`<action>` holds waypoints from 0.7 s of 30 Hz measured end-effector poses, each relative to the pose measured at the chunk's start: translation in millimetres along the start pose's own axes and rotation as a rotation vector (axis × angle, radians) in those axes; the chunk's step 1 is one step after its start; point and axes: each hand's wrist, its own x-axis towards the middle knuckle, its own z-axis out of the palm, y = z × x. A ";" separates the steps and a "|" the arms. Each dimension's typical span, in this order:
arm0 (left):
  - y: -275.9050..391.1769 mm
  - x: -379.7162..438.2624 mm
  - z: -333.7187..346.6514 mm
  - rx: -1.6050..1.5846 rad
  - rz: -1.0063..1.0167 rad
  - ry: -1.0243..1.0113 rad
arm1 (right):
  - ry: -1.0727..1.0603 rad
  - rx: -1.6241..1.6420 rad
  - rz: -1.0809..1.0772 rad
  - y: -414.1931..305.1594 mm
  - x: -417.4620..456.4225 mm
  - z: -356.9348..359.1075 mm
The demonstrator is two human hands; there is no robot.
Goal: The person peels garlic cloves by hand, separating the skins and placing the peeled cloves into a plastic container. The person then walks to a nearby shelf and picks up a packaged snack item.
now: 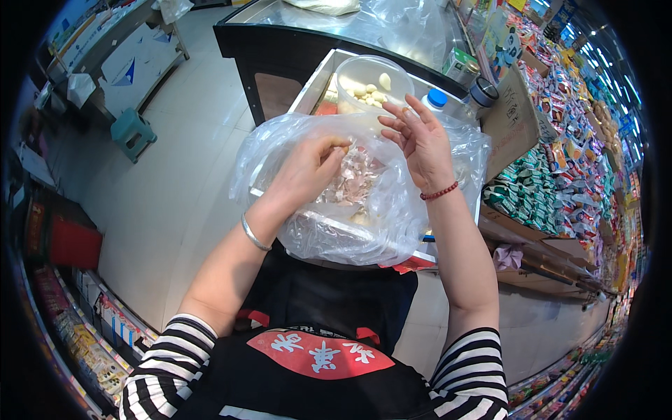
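My left hand hovers over a clear plastic bag, thumb and fingers pinched together. Whether a bit of peel is between the fingertips cannot be made out. Papery garlic skins lie heaped in the bag under that hand. My right hand is raised by the near right side of a clear plastic tub, fingers apart and nothing held. Peeled garlic cloves are in the tub. One pale clove shows apart from the rest near its right side; whether it touches the wall is unclear.
Beside the tub stands a blue-capped bottle, with a lidded jar farther right. A metal-topped counter is behind. Cardboard boxes and packaged snacks border the right. A green plastic stool stands left.
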 end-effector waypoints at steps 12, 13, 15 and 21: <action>5.3 -4.4 -5.9 0.046 -0.058 -0.001 | -0.176 -0.366 0.072 29.7 2.1 -2.7; -0.8 -4.4 -6.6 0.022 -0.050 0.001 | -0.176 -0.360 0.063 30.8 2.7 -2.6; -6.0 -4.3 -5.6 0.006 -0.048 -0.009 | -0.186 -0.351 0.034 37.8 4.1 -8.5; -3.1 -1.6 2.6 0.039 -0.059 0.015 | -0.126 -0.399 0.028 33.5 2.0 -15.0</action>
